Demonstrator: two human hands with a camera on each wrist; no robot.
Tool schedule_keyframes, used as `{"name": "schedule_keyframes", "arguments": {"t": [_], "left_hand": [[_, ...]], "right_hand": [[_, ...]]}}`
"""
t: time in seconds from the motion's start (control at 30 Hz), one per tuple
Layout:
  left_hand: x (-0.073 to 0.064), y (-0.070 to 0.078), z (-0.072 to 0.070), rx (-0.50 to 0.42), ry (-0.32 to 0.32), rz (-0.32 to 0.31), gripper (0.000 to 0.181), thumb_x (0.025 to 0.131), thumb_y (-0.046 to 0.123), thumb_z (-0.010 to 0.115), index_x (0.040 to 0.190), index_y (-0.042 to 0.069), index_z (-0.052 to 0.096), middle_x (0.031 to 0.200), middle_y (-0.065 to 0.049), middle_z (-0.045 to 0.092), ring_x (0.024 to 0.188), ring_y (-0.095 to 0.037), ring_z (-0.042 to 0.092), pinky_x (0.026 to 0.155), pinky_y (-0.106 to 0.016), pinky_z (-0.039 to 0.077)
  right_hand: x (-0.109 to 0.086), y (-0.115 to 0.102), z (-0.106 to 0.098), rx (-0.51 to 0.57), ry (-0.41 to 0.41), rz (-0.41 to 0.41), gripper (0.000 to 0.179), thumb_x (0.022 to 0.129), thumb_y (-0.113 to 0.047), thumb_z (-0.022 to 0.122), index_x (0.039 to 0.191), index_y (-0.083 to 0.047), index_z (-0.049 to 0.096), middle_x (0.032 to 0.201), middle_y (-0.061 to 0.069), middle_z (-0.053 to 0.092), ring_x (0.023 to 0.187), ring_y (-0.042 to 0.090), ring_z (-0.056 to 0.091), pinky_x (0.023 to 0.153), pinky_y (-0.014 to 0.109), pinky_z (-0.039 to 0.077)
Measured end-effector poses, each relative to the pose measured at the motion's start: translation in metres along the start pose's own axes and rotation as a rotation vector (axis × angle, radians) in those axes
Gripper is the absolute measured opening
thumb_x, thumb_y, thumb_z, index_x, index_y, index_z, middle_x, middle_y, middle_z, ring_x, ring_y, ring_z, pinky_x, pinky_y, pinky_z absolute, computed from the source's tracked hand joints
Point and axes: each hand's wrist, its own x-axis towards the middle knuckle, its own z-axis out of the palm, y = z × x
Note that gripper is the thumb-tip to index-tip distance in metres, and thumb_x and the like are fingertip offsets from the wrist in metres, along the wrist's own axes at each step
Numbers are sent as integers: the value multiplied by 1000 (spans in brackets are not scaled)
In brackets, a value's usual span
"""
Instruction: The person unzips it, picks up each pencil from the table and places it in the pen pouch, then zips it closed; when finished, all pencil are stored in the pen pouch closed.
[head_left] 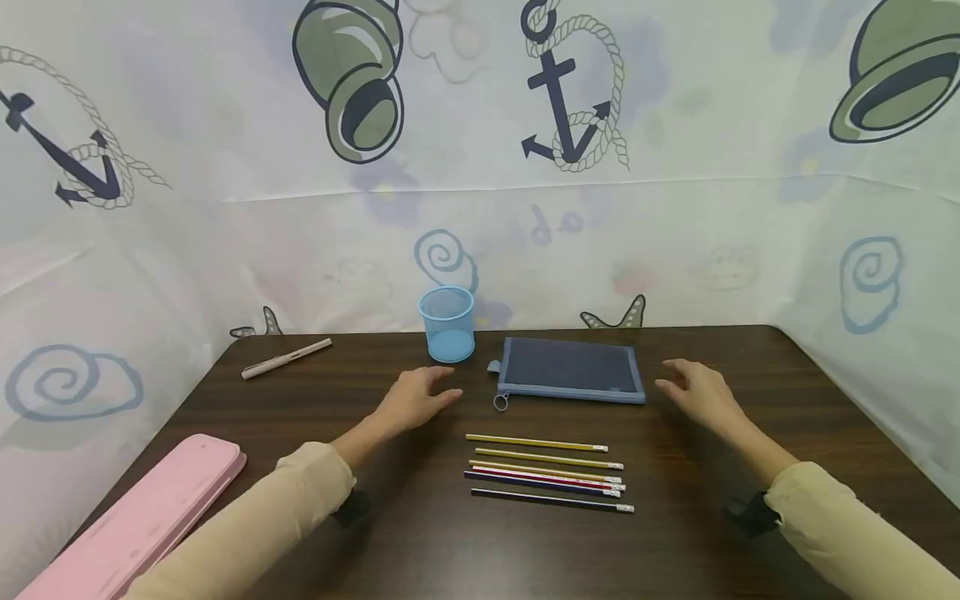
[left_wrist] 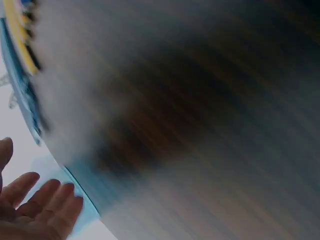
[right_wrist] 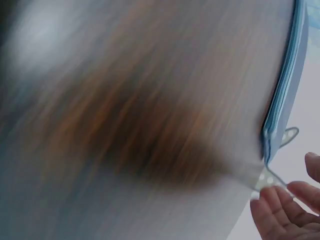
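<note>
My left hand hovers over the table with relaxed fingers, just in front of a light-blue mesh pencil cup. On the other side, my right hand is held beside the right end of a blue zip pouch, apart from it. Neither hand holds anything; the left wrist view shows the left fingers spread and nearly straight. A ring pull hangs at the pouch's left end. Several pencils, including a yellow one and a black one, lie roughly side by side between the forearms.
A pale pen lies at the back left of the dark wooden table. Along the left edge sits a long pink case, partly behind the left sleeve. Printed cloth hangs behind and at both sides.
</note>
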Motion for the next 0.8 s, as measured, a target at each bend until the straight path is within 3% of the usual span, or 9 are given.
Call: {"name": "schedule_keyframes", "arguments": {"t": [0.13, 0.37, 0.67, 0.8], "left_hand": [[16, 17, 15, -157, 1, -6, 44, 91, 23, 63, 127, -1, 56, 118, -20, 63, 106, -33, 60, 88, -45, 51], [42, 32, 40, -251, -14, -79, 51, 89, 17, 65, 132, -6, 48, 122, -21, 59, 110, -34, 57, 90, -44, 50], [56, 40, 52, -335, -52, -203, 58, 87, 13, 68, 137, -3, 43, 132, -21, 53, 124, -34, 48, 99, -43, 45], [57, 41, 54, -466, -75, -266, 58, 86, 8, 68, 138, -1, 43, 136, -21, 49, 119, -33, 53, 94, -38, 50]], "right_hand": [[7, -6, 9, 87, -37, 51, 36, 90, -10, 61, 116, 14, 56, 98, 28, 65, 87, 38, 62, 70, 48, 53], [18, -10, 24, 141, -102, 122, 39, 88, -8, 62, 115, 19, 54, 91, 26, 65, 67, 24, 65, 60, 36, 52], [29, -10, 29, 66, -57, 130, 37, 82, -8, 67, 107, 17, 59, 84, 20, 64, 79, 31, 59, 70, 46, 49], [31, -9, 27, 63, -58, 155, 36, 81, -7, 68, 107, 17, 60, 84, 20, 63, 78, 30, 58, 69, 44, 49]]}}
